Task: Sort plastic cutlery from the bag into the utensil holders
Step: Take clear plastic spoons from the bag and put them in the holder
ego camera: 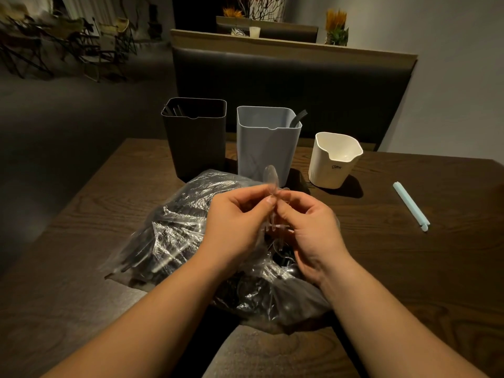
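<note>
Clear plastic is what both hands close on: we see a transparent spoon point(270, 177) held above the open bag point(174, 230), which lies on the wooden table point(409, 268) near its front edge. The left hand point(234, 222) pinches the spoon just under its bowl between thumb and forefinger, the other fingers curled in. The right hand point(311, 227) is curled too, its fingertips gripping the clear stem lower down; we cannot tell whether it holds one piece or several there. The spoon's long axis runs nearly upright, bowl at the top and tipped away from us toward the grey holder point(266, 148), handle down toward the bag's mouth. Left of the grey holder stands a black holder point(195, 143), and right of it a white holder point(334, 165). A black fork point(299, 117) leans in the grey one.
</note>
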A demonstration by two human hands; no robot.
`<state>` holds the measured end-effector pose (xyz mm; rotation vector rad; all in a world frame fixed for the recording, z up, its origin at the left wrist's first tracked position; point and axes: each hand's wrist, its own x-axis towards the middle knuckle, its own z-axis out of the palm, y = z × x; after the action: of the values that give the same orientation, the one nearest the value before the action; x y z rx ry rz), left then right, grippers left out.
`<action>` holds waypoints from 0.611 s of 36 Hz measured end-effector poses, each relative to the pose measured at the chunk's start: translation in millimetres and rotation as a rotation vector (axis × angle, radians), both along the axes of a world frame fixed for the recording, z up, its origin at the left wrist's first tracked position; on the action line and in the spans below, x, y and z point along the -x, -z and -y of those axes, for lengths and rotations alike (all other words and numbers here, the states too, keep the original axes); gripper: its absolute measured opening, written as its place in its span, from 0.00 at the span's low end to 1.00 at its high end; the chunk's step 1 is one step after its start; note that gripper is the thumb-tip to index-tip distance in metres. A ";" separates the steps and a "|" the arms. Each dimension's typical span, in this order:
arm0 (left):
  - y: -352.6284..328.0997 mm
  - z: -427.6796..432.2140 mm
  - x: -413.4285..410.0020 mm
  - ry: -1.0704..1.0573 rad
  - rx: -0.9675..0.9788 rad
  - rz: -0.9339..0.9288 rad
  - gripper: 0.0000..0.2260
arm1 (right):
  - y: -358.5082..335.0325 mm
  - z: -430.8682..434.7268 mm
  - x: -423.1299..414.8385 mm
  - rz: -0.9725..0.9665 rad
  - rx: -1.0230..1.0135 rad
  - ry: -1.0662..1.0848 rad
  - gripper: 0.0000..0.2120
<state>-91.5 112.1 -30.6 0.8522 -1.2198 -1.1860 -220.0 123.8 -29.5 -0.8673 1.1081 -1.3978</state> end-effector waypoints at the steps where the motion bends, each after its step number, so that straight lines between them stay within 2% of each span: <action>1: -0.4 -0.3 -0.2 -0.008 0.009 0.025 0.11 | 0.6 -0.6 -0.7 -0.027 0.013 0.026 0.06; 6: 2.9 2.0 -0.8 -0.047 -0.064 0.049 0.07 | 4.9 -3.1 -3.2 -0.287 0.128 0.146 0.06; 8: 4.2 3.2 -1.2 -0.081 -0.060 0.074 0.07 | 6.5 -2.1 -2.2 -0.312 0.152 0.221 0.06; 10: 5.3 3.1 -0.6 -0.097 -0.051 0.103 0.08 | 6.7 0.8 0.6 -0.305 0.160 0.308 0.06; 13: 8.7 -0.2 3.3 -0.068 -0.006 0.207 0.08 | 4.9 5.8 3.2 -0.194 0.120 0.384 0.06; 17: 14.6 -2.2 7.5 -0.101 0.128 0.391 0.09 | 3.3 6.8 -2.2 -0.109 0.098 0.345 0.07; 22: 14.0 -1.7 7.5 -0.084 0.140 0.339 0.13 | 2.0 2.7 -10.4 -0.149 0.154 0.240 0.11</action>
<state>-99.1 113.7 -44.5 1.0157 -1.5063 -0.8994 -209.6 121.1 -31.5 -0.9864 1.2624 -1.6553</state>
